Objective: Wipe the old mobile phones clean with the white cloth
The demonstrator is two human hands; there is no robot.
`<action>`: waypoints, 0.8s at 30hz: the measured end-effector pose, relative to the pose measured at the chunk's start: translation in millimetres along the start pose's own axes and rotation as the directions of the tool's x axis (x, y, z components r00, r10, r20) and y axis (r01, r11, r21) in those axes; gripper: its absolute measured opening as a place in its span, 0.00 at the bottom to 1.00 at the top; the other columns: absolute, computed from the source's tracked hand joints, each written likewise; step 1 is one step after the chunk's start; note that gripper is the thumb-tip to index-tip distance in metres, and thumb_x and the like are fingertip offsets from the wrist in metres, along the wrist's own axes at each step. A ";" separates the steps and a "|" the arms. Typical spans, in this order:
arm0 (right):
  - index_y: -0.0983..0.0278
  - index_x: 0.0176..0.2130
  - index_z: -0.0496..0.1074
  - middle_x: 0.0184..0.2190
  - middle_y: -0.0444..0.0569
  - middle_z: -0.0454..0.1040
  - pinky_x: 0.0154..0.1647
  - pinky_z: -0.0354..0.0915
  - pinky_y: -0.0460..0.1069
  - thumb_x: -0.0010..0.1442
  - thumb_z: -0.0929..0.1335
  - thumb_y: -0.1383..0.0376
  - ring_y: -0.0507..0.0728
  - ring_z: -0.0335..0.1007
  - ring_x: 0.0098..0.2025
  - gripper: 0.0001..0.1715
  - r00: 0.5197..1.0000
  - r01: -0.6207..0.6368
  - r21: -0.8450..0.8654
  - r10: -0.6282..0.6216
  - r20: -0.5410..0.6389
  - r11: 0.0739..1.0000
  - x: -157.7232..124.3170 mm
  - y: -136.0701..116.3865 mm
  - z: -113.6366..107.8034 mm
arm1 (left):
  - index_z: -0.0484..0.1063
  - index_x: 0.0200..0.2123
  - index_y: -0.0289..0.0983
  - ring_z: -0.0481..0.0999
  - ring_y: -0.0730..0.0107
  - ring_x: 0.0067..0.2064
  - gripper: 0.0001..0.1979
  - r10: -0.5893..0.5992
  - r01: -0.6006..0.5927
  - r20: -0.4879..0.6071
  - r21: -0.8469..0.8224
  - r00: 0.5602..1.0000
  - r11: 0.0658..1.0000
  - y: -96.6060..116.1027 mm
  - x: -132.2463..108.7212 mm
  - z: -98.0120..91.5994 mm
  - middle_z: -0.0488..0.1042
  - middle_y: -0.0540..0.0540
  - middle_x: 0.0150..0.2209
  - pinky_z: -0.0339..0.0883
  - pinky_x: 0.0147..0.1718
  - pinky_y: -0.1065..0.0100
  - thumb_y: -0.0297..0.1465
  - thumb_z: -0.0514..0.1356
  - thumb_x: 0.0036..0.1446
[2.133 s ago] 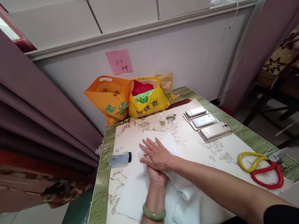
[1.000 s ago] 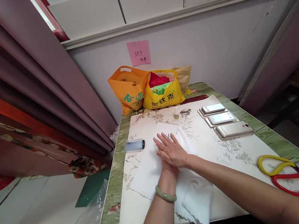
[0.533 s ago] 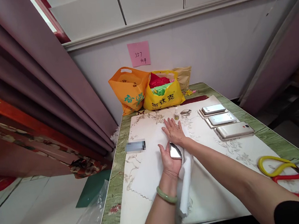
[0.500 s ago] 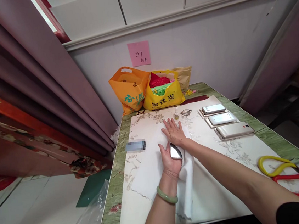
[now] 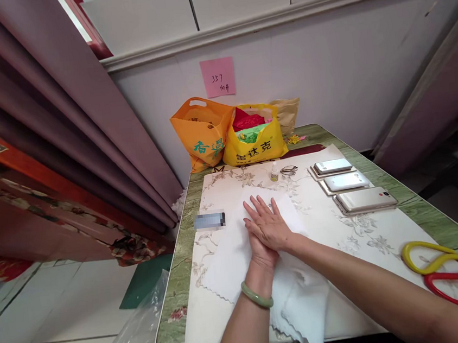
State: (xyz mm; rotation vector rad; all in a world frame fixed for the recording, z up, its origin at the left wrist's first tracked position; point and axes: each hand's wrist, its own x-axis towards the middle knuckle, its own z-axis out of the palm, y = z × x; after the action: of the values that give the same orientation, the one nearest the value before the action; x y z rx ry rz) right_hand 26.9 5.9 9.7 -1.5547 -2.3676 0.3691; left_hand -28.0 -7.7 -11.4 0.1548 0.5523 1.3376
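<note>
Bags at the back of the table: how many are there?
3: an orange bag on the left, a yellow bag beside it, and a tan bag partly behind that. Others could be hidden.

Soft, even light covers the table (image 5: pixel 178 286), faint shadow greying the white cloth (image 5: pixel 228 261); beyond the right edge it is dim, lens distortion stretches the scissors (image 5: pixel 453 275), and pixelation masks a phone-like object (image 5: pixel 209 221) near the left edge

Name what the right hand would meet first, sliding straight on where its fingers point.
Likely the orange bag or the yellow bag, about where they meet; depth leaves unclear which comes first.
</note>
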 end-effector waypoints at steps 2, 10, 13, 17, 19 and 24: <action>0.59 0.70 0.39 0.71 0.50 0.33 0.66 0.25 0.66 0.68 0.48 0.47 0.61 0.22 0.71 0.37 0.999 -0.043 -0.009 0.043 -0.010 0.999 18.3 9.5 -0.6 | 0.68 0.57 0.43 0.61 0.57 0.63 0.30 -0.033 0.033 0.004 0.000 0.999 0.999 1.2 0.8 0.9 0.64 0.42 0.62 0.57 0.60 0.56 0.53 0.44 0.61; 0.62 0.70 0.34 0.71 0.53 0.29 0.65 0.22 0.66 0.67 0.46 0.45 0.61 0.19 0.70 0.40 0.961 -0.274 -0.012 0.274 0.047 0.962 59.9 41.9 -6.8 | 0.70 0.55 0.38 0.64 0.51 0.61 0.34 -0.097 0.097 0.000 -0.042 0.995 0.994 0.9 -0.5 3.8 0.68 0.36 0.58 0.58 0.59 0.53 0.55 0.47 0.59; 0.62 0.70 0.37 0.71 0.53 0.31 0.65 0.21 0.67 0.67 0.48 0.44 0.62 0.18 0.70 0.41 0.986 -0.165 -0.022 0.165 0.005 0.986 39.3 31.2 -5.9 | 0.69 0.56 0.39 0.62 0.49 0.62 0.35 -0.135 0.135 0.006 -0.041 0.991 0.990 1.6 -3.1 3.7 0.67 0.37 0.59 0.58 0.59 0.50 0.56 0.46 0.58; 0.59 0.69 0.40 0.70 0.51 0.35 0.66 0.21 0.66 0.67 0.48 0.45 0.61 0.20 0.71 0.39 0.999 0.020 -0.002 -0.021 -0.035 1.000 -4.2 4.8 -2.5 | 0.68 0.57 0.46 0.59 0.56 0.65 0.31 -0.023 0.026 0.054 -0.044 0.998 0.999 -0.7 -3.4 0.5 0.64 0.44 0.62 0.55 0.60 0.52 0.54 0.41 0.61; 0.58 0.70 0.39 0.70 0.50 0.35 0.66 0.21 0.66 0.68 0.48 0.45 0.61 0.20 0.71 0.38 0.996 0.090 0.033 -0.090 -0.020 0.995 -17.6 -4.8 -1.6 | 0.67 0.57 0.51 0.57 0.61 0.66 0.28 0.073 -0.071 0.043 -0.039 0.996 0.997 -2.7 -2.3 -1.4 0.63 0.49 0.63 0.54 0.61 0.55 0.51 0.39 0.63; 0.57 0.69 0.40 0.70 0.49 0.36 0.66 0.23 0.65 0.68 0.47 0.45 0.61 0.23 0.71 0.38 0.999 0.033 0.072 -0.034 0.018 0.997 -4.6 -1.1 -3.0 | 0.67 0.57 0.49 0.56 0.63 0.66 0.28 0.067 -0.063 0.084 -0.045 0.994 0.997 -2.4 -0.8 -0.4 0.60 0.50 0.64 0.53 0.62 0.59 0.51 0.40 0.63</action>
State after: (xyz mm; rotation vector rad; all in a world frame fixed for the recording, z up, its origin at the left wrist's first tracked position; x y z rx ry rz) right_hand 28.9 1.4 12.5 -1.4838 -2.3646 0.4582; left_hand -26.2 -9.1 -12.5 0.1958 0.4501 1.3983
